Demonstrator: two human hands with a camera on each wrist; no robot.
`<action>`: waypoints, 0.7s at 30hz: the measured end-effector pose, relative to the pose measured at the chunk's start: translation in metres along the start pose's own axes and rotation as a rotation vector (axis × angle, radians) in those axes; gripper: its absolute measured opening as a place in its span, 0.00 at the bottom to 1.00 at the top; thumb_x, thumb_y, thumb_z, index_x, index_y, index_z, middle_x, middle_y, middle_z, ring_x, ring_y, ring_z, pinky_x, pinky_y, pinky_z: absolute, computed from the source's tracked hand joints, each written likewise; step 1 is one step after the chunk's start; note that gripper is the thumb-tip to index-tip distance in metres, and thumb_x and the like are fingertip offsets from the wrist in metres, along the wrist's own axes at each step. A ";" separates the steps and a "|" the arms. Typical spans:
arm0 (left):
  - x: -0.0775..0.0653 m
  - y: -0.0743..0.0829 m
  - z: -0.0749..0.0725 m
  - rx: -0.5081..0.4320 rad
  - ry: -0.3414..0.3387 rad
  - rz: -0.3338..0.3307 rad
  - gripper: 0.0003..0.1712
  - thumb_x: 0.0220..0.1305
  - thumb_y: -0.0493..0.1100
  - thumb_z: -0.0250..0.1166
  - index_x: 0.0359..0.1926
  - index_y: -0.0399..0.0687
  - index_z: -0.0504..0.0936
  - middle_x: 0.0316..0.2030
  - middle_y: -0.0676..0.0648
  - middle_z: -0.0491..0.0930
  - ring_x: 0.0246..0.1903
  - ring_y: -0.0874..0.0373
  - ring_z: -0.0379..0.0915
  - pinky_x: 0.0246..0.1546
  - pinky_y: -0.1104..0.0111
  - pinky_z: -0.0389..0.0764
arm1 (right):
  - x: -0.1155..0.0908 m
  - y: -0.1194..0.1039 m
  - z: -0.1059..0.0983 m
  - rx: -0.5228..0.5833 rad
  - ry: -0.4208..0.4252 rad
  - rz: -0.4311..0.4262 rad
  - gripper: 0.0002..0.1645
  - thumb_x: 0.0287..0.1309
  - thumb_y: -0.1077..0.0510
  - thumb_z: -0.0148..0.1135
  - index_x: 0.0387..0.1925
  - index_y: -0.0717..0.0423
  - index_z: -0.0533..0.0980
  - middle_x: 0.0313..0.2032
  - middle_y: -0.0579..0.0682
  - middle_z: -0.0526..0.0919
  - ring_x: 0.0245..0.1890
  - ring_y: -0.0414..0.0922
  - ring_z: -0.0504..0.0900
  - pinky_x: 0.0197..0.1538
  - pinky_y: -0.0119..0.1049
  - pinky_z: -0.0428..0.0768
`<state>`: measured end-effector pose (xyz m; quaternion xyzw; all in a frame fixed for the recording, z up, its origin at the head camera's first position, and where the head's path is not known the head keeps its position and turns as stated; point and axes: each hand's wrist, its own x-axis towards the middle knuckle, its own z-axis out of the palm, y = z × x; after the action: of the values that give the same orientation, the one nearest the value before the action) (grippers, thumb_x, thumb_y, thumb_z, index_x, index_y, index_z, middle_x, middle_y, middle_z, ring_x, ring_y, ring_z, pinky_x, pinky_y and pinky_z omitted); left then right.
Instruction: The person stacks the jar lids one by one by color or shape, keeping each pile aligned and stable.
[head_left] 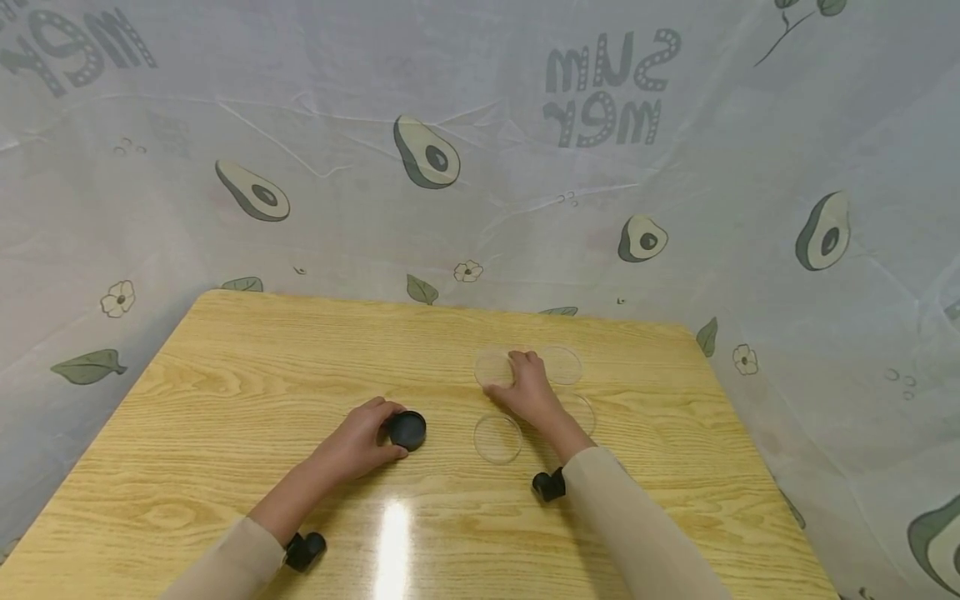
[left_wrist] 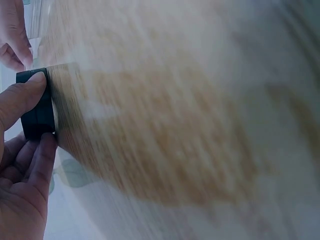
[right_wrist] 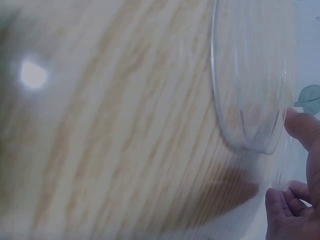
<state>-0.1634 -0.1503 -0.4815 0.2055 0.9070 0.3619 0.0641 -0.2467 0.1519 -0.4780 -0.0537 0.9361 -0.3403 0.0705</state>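
Gripping a round black case (head_left: 407, 432) by its sides with the left hand (head_left: 363, 442), on or just above the bench (head_left: 300, 354). Grasping the far-left clear dish (head_left: 491, 368) with the right hand (head_left: 529, 392), close to three other clear dishes (head_left: 498, 439). Probably either placing or picking up that dish; next, likely calls for a careful release or lift.

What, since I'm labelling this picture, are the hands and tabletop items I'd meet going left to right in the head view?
Left hand, black round object, far-left clear dish, right hand, far-right clear dish. The nearer clear dishes overlap this order.
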 end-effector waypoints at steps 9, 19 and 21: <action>0.000 0.002 0.000 0.004 -0.008 -0.024 0.32 0.58 0.42 0.80 0.61 0.35 0.80 0.51 0.40 0.81 0.48 0.49 0.83 0.49 0.56 0.85 | -0.015 -0.007 -0.006 -0.014 -0.020 -0.034 0.50 0.64 0.47 0.74 0.77 0.65 0.61 0.72 0.67 0.64 0.71 0.62 0.70 0.70 0.59 0.75; 0.000 0.001 0.001 0.019 0.007 -0.008 0.31 0.57 0.42 0.81 0.59 0.37 0.81 0.49 0.43 0.81 0.46 0.53 0.81 0.48 0.57 0.84 | -0.029 -0.009 -0.012 -0.045 -0.044 -0.085 0.51 0.63 0.47 0.75 0.77 0.64 0.61 0.71 0.65 0.65 0.72 0.61 0.68 0.71 0.59 0.75; 0.000 0.001 0.002 0.019 0.008 -0.006 0.31 0.57 0.42 0.81 0.59 0.37 0.81 0.49 0.43 0.81 0.46 0.53 0.81 0.48 0.57 0.84 | -0.031 -0.008 -0.013 -0.054 -0.042 -0.097 0.51 0.63 0.47 0.76 0.77 0.64 0.62 0.71 0.65 0.66 0.71 0.61 0.69 0.70 0.58 0.76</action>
<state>-0.1627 -0.1488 -0.4821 0.2021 0.9112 0.3539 0.0597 -0.2177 0.1586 -0.4594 -0.1079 0.9396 -0.3169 0.0719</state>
